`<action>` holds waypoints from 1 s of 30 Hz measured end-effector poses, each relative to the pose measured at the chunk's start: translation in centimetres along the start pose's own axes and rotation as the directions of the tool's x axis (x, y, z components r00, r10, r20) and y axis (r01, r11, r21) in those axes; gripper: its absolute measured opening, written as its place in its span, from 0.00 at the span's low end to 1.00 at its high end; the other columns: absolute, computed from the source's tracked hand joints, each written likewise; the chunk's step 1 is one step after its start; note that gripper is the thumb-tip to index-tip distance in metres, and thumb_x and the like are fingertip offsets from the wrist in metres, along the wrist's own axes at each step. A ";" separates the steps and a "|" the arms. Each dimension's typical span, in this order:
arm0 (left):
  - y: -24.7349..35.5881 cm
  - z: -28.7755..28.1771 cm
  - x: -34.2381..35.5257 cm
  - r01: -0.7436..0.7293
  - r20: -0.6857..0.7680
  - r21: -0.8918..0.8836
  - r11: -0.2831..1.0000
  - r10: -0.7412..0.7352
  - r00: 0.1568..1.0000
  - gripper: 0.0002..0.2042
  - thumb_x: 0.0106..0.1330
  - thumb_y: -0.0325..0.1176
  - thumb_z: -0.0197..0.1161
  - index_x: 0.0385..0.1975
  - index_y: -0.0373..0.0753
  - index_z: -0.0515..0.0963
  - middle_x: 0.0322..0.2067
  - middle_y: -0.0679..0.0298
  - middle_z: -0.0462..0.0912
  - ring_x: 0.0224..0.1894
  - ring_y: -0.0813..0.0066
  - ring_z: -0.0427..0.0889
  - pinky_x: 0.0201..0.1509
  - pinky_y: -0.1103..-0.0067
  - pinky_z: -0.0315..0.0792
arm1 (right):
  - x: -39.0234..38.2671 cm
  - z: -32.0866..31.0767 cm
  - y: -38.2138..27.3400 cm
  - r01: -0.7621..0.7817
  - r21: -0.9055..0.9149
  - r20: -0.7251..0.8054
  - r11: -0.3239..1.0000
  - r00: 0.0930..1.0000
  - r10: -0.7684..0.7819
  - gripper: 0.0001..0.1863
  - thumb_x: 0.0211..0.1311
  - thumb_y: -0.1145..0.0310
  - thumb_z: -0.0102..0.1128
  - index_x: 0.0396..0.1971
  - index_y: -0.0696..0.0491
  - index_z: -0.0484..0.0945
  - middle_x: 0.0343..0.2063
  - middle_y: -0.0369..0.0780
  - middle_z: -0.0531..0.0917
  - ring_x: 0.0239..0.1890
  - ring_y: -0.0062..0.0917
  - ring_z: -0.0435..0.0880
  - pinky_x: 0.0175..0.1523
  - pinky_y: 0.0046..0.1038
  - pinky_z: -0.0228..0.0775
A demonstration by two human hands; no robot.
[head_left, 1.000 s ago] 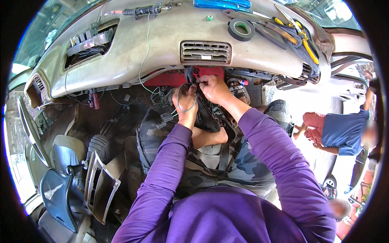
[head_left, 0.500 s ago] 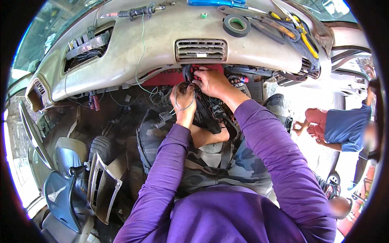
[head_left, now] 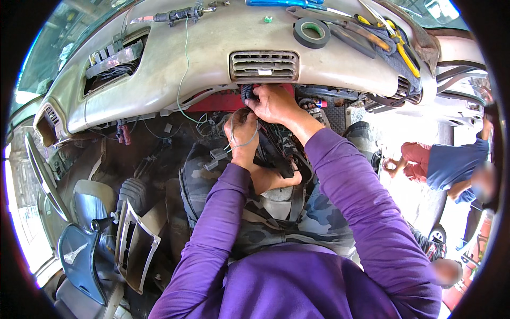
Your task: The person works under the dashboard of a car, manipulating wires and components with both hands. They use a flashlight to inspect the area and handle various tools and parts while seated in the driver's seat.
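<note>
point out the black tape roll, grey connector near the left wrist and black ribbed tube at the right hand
Black tape roll (head_left: 300, 38): head view, on the ring's left side.
Grey connector (head_left: 217, 154): head view, on its upper part.
Black ribbed tube (head_left: 246, 92): head view, on its exposed ribs.

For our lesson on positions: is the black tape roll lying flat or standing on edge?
Flat: the black tape roll lies on the dashboard, its ring face turned upward.
</note>
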State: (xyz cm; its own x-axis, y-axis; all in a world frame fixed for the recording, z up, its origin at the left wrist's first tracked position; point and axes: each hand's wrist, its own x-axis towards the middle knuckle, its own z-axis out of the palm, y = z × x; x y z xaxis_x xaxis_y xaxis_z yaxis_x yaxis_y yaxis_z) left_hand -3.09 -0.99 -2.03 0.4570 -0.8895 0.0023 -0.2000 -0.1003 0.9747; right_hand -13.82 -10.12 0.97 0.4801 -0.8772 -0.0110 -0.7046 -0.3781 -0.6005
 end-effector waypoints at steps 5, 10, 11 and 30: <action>0.8 -0.7 0.2 0.118 0.069 -0.072 0.990 -0.113 0.991 0.07 0.64 0.28 0.60 0.32 0.31 0.80 0.25 0.59 0.82 0.25 0.74 0.80 0.30 0.76 0.73 | -0.1 -1.2 1.2 0.074 0.006 0.044 0.997 0.996 -0.074 0.14 0.61 0.60 0.63 0.37 0.56 0.84 0.34 0.50 0.85 0.41 0.48 0.83 0.47 0.44 0.74; -0.7 -0.9 0.7 0.417 0.265 -0.436 0.798 -0.328 0.907 0.05 0.63 0.28 0.62 0.36 0.36 0.79 0.32 0.61 0.81 0.33 0.70 0.80 0.38 0.76 0.75 | -1.0 -0.9 1.5 0.008 0.009 -0.106 1.000 0.994 -0.007 0.14 0.56 0.63 0.68 0.38 0.55 0.84 0.33 0.49 0.85 0.39 0.47 0.84 0.45 0.43 0.74; -2.0 -1.5 0.9 0.300 0.273 -0.320 0.898 -0.216 0.937 0.08 0.61 0.28 0.64 0.38 0.34 0.80 0.37 0.58 0.82 0.40 0.65 0.80 0.45 0.74 0.76 | -1.1 -1.0 1.0 -0.022 0.022 -0.115 1.000 0.993 0.024 0.14 0.56 0.63 0.69 0.38 0.55 0.84 0.33 0.49 0.85 0.39 0.46 0.84 0.45 0.42 0.74; 0.2 -1.1 1.3 0.371 0.304 -0.307 0.876 -0.279 0.911 0.13 0.73 0.38 0.56 0.42 0.33 0.79 0.32 0.64 0.80 0.30 0.78 0.78 0.34 0.80 0.74 | -1.3 -0.3 1.8 -0.227 0.398 0.069 0.889 0.974 0.218 0.14 0.62 0.63 0.67 0.35 0.61 0.85 0.26 0.42 0.85 0.28 0.22 0.82 0.33 0.26 0.75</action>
State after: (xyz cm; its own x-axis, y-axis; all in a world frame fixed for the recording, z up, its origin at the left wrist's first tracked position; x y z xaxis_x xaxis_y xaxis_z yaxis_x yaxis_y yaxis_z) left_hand -1.61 -1.71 -1.62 0.2084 -0.9179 -0.3377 0.2603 -0.2807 0.9238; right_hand -15.82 -9.74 0.15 0.3501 -0.9158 -0.1969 -0.5275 -0.0190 -0.8493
